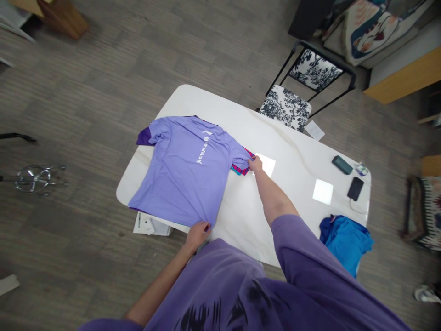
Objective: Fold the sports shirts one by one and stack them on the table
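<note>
A lavender T-shirt [182,174] with white lettering lies spread out on the white table [289,184]. Red and teal cloth peeks out from beneath its right sleeve, and darker purple cloth shows past the left sleeve. My left hand [199,233] pinches the bottom hem of the T-shirt near the table's front edge. Farther out, my right hand [255,164] grips the end of the right sleeve between thumb and fingers.
A crumpled blue garment [346,241] lies at the table's right end. Near it are a dark green case [342,165], a black phone [355,189] and a small packet [361,169]. A patterned folding chair [287,108] stands against the far side. Papers [151,225] sit below the front edge.
</note>
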